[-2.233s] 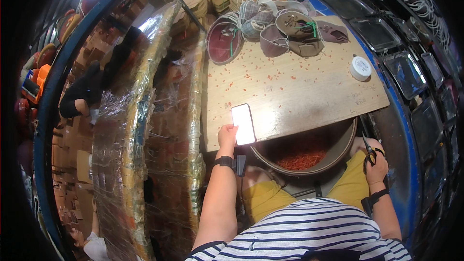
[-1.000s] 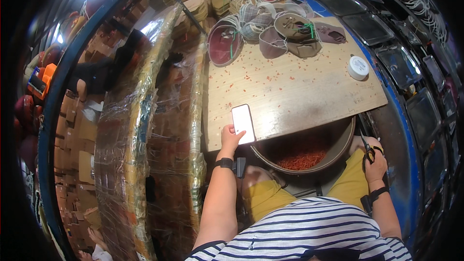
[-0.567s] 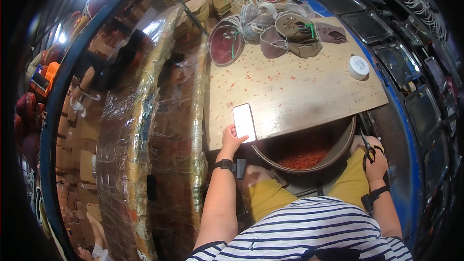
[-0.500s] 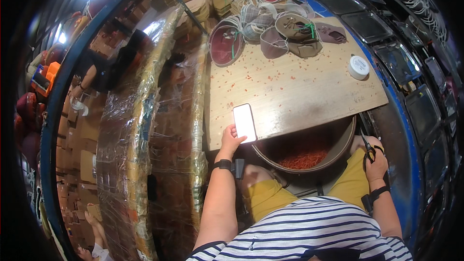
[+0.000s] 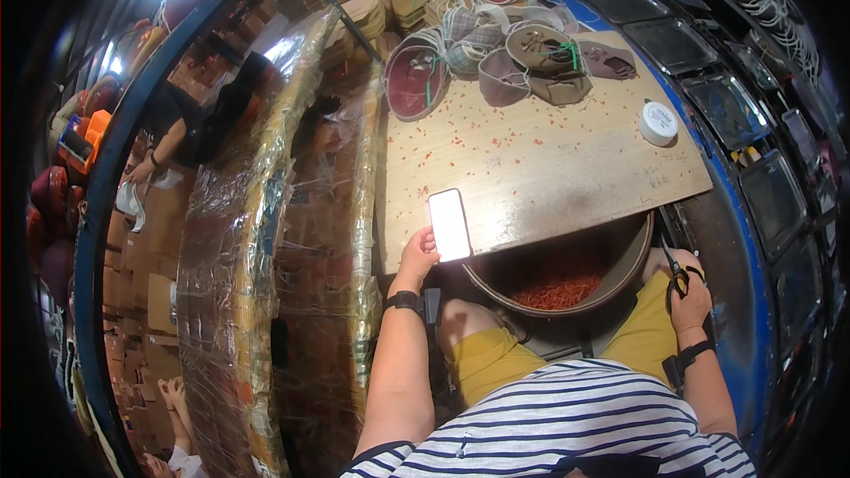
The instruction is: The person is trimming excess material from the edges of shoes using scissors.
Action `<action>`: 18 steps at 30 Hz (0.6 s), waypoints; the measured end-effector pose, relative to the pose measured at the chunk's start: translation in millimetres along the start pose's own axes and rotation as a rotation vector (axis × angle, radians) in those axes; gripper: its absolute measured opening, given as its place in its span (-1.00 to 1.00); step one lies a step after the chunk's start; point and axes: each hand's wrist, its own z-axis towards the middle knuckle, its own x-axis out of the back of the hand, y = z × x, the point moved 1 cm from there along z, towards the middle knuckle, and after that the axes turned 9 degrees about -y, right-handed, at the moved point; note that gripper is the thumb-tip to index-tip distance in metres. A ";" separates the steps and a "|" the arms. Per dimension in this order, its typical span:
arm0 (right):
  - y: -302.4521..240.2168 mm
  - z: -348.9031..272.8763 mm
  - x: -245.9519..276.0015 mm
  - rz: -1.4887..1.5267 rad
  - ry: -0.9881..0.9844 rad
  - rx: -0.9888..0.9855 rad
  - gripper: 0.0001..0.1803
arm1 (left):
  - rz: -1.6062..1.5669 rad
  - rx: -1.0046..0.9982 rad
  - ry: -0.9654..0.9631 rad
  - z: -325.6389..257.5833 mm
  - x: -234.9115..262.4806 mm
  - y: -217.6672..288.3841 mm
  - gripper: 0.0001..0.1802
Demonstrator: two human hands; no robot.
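Observation:
A phone (image 5: 450, 226) with a bright white screen lies at the near edge of the wooden board (image 5: 522, 186). My left hand (image 5: 417, 255) closes on its left side, fingers and thumb at the edge of the phone. Over my right knee, my right hand (image 5: 691, 303) holds black-handled scissors (image 5: 678, 278), blades pointing up and away from me. Between my knees, partly under the board, stands a round tub (image 5: 629, 274) with reddish-orange shreds (image 5: 556, 292) in it.
Bundled fabric pieces resembling shoe uppers (image 5: 505, 78), with white cords, lie at the board's far end. A round white container (image 5: 658, 124) sits at its right. Small orange bits dot the board. Film-wrapped stacks (image 5: 266, 212) stand left; dark trays (image 5: 673, 44) line the right. Other people work far left.
My left thumb has slid off the screen to the phone's left edge, and that wrist has turned slightly. My right hand and the scissors have stayed put. A person far left has moved an arm.

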 end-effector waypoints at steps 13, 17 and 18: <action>-1.2 0.1 0.7 -0.010 0.010 0.004 -0.60 | 0.055 -0.017 0.009 1.1 0.8 -2.8 -0.30; 4.7 -0.7 -1.4 -0.010 0.006 0.000 -0.60 | 0.045 -0.019 0.010 5.6 -5.0 -0.7 -0.26; 4.1 -0.5 -2.0 -0.005 0.004 0.000 -0.60 | 0.046 -0.020 0.015 6.3 -3.4 -5.0 -0.26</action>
